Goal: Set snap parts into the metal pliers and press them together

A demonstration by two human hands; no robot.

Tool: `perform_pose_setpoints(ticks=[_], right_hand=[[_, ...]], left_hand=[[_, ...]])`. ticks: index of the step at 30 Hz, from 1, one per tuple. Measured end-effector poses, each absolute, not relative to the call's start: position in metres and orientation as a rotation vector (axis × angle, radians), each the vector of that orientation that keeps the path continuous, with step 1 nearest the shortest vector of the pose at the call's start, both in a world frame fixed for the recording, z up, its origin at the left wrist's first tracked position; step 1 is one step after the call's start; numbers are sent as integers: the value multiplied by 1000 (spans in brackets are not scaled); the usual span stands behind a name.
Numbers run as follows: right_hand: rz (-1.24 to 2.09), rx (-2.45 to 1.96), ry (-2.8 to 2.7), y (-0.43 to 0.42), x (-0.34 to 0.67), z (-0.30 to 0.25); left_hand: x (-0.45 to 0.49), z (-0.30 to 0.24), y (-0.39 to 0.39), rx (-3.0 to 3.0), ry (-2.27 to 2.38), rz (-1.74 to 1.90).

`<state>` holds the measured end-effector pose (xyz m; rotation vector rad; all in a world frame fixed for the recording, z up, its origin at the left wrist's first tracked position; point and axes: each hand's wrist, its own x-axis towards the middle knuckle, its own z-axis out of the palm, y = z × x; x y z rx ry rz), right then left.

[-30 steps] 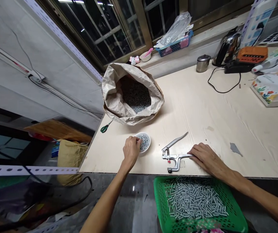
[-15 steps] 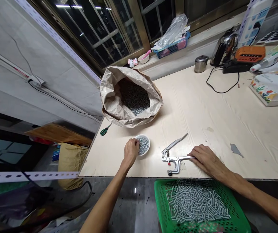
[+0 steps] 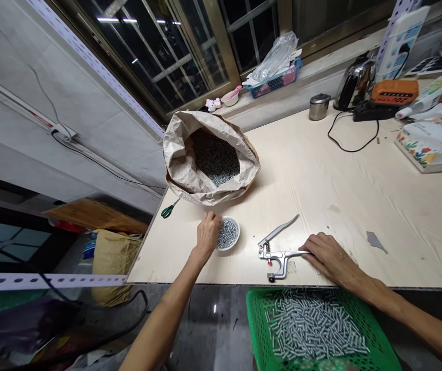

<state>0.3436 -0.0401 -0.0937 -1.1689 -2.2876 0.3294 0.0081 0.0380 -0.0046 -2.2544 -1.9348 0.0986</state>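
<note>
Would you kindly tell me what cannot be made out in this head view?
Head view:
Anything pinched by the left hand: hidden by its fingers.
Handle end of the silver pliers: covered by the right hand.
Near end of green basket: cut off by bottom edge.
Bottom of paper sack: hidden by its contents.

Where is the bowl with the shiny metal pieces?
In the head view, the bowl sits on the table beside the left hand, left of the silver pliers and in front of the big sack.
</note>
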Motion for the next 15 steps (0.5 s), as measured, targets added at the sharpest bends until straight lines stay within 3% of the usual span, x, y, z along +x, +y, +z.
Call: perform_pose_setpoints(ticks=[15], right_hand=[[324,-1166,-2282,-40,343,-95]], left_hand=[[6,2,45,-2444,-1774,399]])
